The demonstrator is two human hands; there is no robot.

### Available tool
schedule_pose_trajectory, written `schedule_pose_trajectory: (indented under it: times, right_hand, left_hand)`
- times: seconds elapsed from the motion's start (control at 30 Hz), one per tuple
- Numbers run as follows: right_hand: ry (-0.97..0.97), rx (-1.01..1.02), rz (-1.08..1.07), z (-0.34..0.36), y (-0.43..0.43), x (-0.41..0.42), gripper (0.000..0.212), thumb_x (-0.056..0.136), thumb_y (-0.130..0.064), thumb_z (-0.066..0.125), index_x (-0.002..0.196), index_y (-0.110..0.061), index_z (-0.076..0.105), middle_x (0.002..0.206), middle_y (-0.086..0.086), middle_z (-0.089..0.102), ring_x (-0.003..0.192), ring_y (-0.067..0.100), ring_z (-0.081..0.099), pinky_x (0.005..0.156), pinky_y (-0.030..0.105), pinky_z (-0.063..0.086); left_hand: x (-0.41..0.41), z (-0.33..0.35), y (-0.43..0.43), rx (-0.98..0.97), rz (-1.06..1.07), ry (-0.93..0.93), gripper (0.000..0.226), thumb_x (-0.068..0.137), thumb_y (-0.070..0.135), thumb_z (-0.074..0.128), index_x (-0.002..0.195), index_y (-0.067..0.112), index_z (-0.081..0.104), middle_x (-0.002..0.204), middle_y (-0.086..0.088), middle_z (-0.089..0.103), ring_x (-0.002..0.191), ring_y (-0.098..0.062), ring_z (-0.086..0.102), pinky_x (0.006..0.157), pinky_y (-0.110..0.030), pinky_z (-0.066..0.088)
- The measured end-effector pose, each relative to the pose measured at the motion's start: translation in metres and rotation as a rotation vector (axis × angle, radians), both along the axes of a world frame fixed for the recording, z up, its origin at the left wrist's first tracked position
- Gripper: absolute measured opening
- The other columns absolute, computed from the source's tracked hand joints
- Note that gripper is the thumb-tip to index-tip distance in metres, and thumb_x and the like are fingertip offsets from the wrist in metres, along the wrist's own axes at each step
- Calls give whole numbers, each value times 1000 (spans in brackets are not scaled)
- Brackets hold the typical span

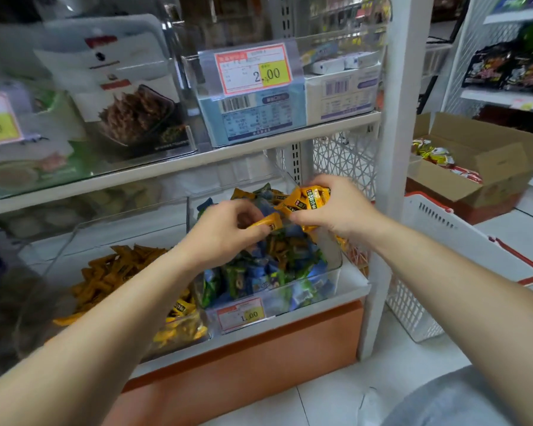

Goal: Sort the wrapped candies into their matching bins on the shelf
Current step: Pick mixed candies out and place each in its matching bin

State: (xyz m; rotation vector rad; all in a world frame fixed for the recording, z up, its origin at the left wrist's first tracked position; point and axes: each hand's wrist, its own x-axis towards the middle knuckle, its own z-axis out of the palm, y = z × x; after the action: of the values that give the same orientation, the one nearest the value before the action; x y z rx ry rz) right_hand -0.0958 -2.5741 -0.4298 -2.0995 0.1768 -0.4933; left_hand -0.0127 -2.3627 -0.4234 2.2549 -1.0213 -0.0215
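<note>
Your left forearm [105,318] leads in: left hand [228,230] pinches one yellow candy [266,223], fingers curled. Right hand [339,210] clutches a yellow bunch [305,199] above the blue-green bin [336,265]; yellow bin [43,272] sits beside it.

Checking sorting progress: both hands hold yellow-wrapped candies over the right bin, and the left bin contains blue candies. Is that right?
Not quite. The head view shows the left bin contains yellow candies, not blue. The rest stands: the left hand and right hand both hold yellow-wrapped candies over the right bin.
</note>
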Motion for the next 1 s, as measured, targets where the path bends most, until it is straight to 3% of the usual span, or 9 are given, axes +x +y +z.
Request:
schedule_pose_trajectory:
  times: [0.2, 0.33, 0.4, 0.5, 0.63, 0.7, 0.8, 0.93, 1.0]
  right_hand:
    - [-4, -5, 180, 9, 89, 38, 52, 62, -38, 91, 105, -30, 62, 95, -15, 65, 84, -1, 61, 62, 7, 43]
    - [-53, -29, 304, 7, 167, 76, 42, 61, -41, 89, 89, -37, 58, 85, -25, 58, 75, -12, 54, 55, 0, 38]
    - [-61, -58, 296, 2, 200, 99, 40, 62, -43, 87, 86, -39, 55, 83, -23, 55, 77, -5, 56, 55, 5, 38]
    - [39, -102, 262, -11, 235, 128, 48, 65, -51, 84, 100, -35, 56, 95, -14, 58, 92, 14, 60, 66, 23, 43]
    - [201, -157, 363, -18, 250, 143, 82, 64, -73, 72, 132, -34, 51, 130, -7, 58, 112, 16, 58, 78, 27, 43]
    - [145, -164, 359, -12, 239, 140, 69, 71, -71, 68, 128, -35, 53, 122, -10, 60, 108, 13, 60, 76, 26, 45]
    - [62, -193, 325, -2, 202, 125, 34, 78, -55, 72, 107, -39, 60, 101, -19, 64, 94, 4, 63, 72, 24, 51]
    - [59, -299, 239, 2, 134, 95, 14, 78, -37, 75, 89, -31, 69, 91, -9, 72, 87, 10, 67, 84, 32, 54]
    - [75, -288, 174, -1, 102, 79, 8, 79, -28, 77, 84, -27, 71, 87, -6, 73, 86, 13, 68, 83, 33, 55]
  left_hand:
    - [13, 6, 122, -127, 298, 102, 9, 87, 30, 73, 85, 22, 70, 73, 5, 73, 51, -3, 62, 47, -17, 45]
    - [25, -21, 178, -185, 621, 95, 10, 84, 32, 74, 92, 24, 74, 82, 4, 75, 77, -11, 70, 73, -31, 57]
    - [30, -33, 193, -170, 668, 134, 15, 84, 28, 74, 99, 24, 74, 89, 4, 74, 85, -17, 70, 78, -34, 57]
    - [30, -38, 204, -112, 680, 89, 12, 86, 28, 70, 98, 31, 69, 92, 6, 73, 91, -18, 70, 75, -28, 52]
    - [29, -32, 210, -68, 704, 9, 36, 87, 35, 64, 121, 27, 67, 113, 1, 72, 105, -22, 66, 84, -32, 52]
    - [27, -27, 210, -105, 670, 26, 36, 87, 34, 63, 122, 25, 66, 117, 2, 70, 107, -20, 64, 93, -37, 53]
    - [22, -22, 195, -59, 556, -34, 29, 87, 29, 64, 115, 24, 70, 112, 6, 71, 103, -14, 64, 88, -26, 49]
    - [7, -17, 150, 0, 358, -114, 19, 89, 31, 63, 106, 27, 72, 100, 15, 70, 87, 4, 60, 75, -5, 42]
    - [-3, -15, 122, 2, 243, -147, 18, 90, 32, 63, 106, 28, 72, 97, 15, 69, 84, 4, 60, 76, -10, 47]
